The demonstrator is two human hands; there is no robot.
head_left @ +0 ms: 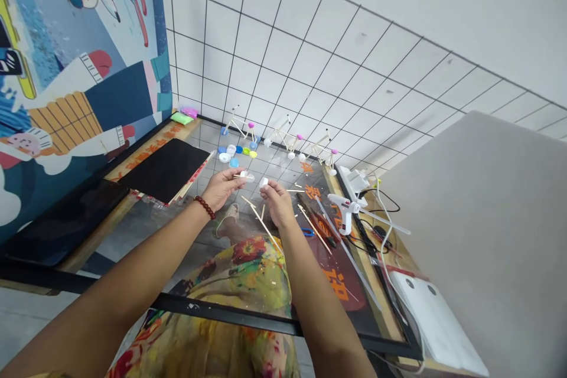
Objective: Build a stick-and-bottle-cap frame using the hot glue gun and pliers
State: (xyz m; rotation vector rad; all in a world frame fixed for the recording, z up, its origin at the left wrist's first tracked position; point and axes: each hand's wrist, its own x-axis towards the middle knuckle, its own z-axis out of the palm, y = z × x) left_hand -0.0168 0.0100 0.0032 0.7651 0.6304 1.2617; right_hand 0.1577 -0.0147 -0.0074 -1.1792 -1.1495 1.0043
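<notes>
Both of my hands are raised over a glass-topped table [186, 305]. My left hand [225, 186], with a dark red bead bracelet [204, 207] at its wrist, pinches a small white piece with a thin stick [244, 176]. My right hand [277, 199] pinches a small white bottle cap [264, 182] a few centimetres from it. Thin wooden sticks [266, 227] lie on the glass just below my right hand.
Coloured bottle caps [234, 153] and three small stick-and-cap models [283, 137] sit near the tiled wall. A white glue gun [344, 208] with cords lies at right beside a white power strip [432, 319]. A black board [166, 168] lies at left.
</notes>
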